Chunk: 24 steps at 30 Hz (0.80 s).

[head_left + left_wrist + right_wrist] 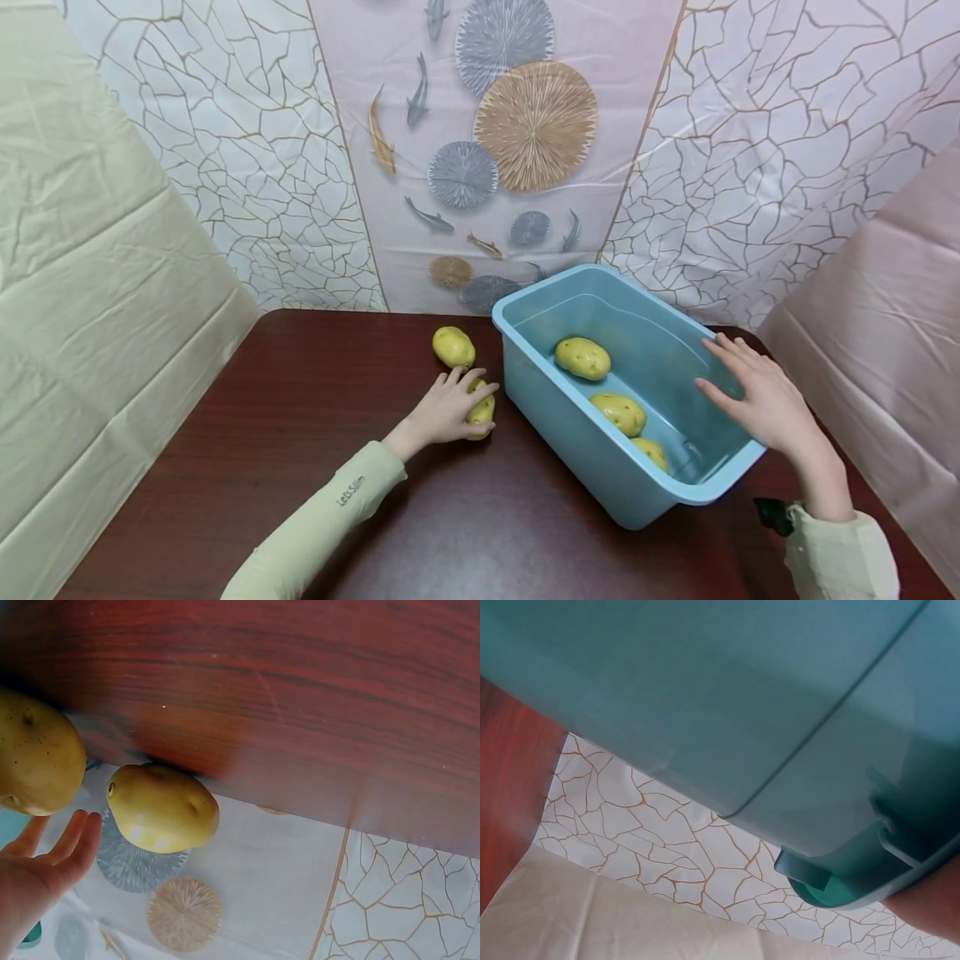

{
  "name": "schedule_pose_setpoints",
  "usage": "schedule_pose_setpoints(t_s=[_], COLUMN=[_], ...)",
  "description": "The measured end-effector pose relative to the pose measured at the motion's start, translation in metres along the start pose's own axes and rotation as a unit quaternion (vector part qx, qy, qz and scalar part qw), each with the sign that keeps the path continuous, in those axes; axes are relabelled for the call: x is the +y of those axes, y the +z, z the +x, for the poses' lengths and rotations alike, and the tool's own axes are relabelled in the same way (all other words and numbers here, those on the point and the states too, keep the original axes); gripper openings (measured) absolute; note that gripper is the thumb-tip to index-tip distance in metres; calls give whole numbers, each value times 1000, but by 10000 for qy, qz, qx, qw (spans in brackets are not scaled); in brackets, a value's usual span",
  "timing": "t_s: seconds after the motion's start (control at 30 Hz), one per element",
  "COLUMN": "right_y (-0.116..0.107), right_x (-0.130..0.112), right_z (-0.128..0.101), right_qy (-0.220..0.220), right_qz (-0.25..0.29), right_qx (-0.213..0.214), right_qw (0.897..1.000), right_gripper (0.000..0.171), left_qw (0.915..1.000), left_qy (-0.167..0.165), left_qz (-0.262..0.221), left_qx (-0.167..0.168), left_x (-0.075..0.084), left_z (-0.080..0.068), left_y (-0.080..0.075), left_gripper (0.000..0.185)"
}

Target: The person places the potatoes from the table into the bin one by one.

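My left hand (450,408) lies over a yellow potato (482,410) on the dark wooden table (300,467), just left of a blue plastic tub (600,467). Its fingers (71,840) are nearly straight and touch that potato (34,754) without curling round it. A second potato (453,347) (161,807) lies on the table a little farther back. Three more potatoes (582,358) (618,413) (651,452) lie inside the tub. My right hand (753,396) rests flat, fingers extended, on the tub's right rim (862,874).
Patterned cloth backdrops close in the table at the back and both sides. The tub takes up the right half of the table. Bare wood lies to the left of and in front of my left arm.
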State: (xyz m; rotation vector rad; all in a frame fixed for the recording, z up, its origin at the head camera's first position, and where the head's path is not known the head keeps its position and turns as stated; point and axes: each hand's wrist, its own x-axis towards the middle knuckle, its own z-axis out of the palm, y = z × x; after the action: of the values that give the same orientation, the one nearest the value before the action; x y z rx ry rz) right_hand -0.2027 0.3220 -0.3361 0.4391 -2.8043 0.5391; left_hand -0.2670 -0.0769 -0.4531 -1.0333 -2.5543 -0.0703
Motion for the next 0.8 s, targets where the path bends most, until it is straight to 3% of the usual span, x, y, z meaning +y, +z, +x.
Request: schedule_pose_setpoints(t_s=[0.17, 0.4, 0.8], right_y=[0, 0, 1], right_x=[0, 1, 1], right_z=[0, 0, -1], right_qy=[2, -11, -51], right_qz=[7, 10, 35], right_qx=[14, 28, 54], right_qw=[10000, 10000, 10000], right_gripper=[62, 62, 61], left_qw=[10000, 9991, 9980], left_qy=[-39, -130, -127], left_qz=[-48, -28, -147], left_qx=[-51, -406, -596], left_x=[0, 1, 3], left_z=[0, -1, -1], left_y=[1, 2, 4], left_gripper=[55, 56, 66])
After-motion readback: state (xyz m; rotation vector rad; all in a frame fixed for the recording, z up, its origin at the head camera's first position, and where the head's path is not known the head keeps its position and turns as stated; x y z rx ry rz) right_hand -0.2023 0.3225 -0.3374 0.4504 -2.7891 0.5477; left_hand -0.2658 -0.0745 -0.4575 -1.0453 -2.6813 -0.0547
